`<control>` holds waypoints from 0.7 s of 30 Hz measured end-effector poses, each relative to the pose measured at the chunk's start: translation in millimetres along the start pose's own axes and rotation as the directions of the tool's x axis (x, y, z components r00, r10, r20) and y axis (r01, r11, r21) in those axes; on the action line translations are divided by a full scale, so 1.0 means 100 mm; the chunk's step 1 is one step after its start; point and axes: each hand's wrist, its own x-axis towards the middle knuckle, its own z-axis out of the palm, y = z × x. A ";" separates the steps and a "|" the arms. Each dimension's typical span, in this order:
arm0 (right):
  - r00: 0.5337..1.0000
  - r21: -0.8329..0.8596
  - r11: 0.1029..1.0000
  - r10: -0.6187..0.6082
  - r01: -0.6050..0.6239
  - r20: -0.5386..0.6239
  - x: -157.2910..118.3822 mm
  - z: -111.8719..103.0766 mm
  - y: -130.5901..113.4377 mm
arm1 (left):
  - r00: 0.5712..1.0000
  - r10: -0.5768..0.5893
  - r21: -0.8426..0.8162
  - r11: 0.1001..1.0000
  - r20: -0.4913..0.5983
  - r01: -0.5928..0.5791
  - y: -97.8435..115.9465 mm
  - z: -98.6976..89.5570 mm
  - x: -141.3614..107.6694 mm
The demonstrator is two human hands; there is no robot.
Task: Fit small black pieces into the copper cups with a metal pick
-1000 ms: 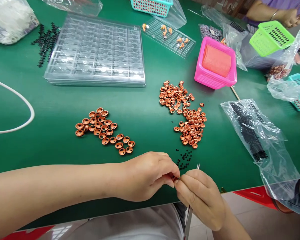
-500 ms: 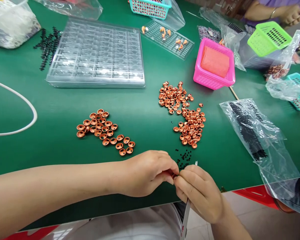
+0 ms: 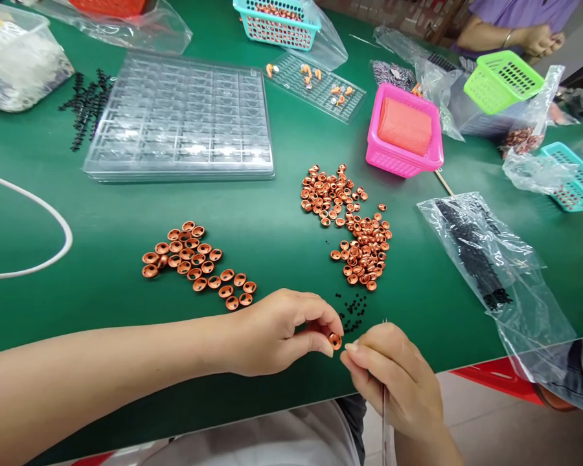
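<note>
Cup (image 3: 335, 341), copper-coloured, pinched by left fingers (image 3: 328, 311), right fingers (image 3: 376, 360) curled around tweezers (image 3: 385, 424)

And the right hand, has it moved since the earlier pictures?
Yes, the right hand shifted slightly rightward against the black pieces, away from the left hand.

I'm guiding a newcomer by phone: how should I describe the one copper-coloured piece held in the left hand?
On the green table, start at the scattered black dots near the front edge. Just below and left of them in the picture, the left hand pinches a round copper-coloured piece. Its many lookalikes lie on the table; this one alone is held.
</note>
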 end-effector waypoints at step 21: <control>0.954 0.034 0.988 -0.156 0.152 0.255 0.00 -0.03 0.02 | 0.973 0.232 0.197 0.954 -0.008 -0.225 -0.04 0.10 -0.06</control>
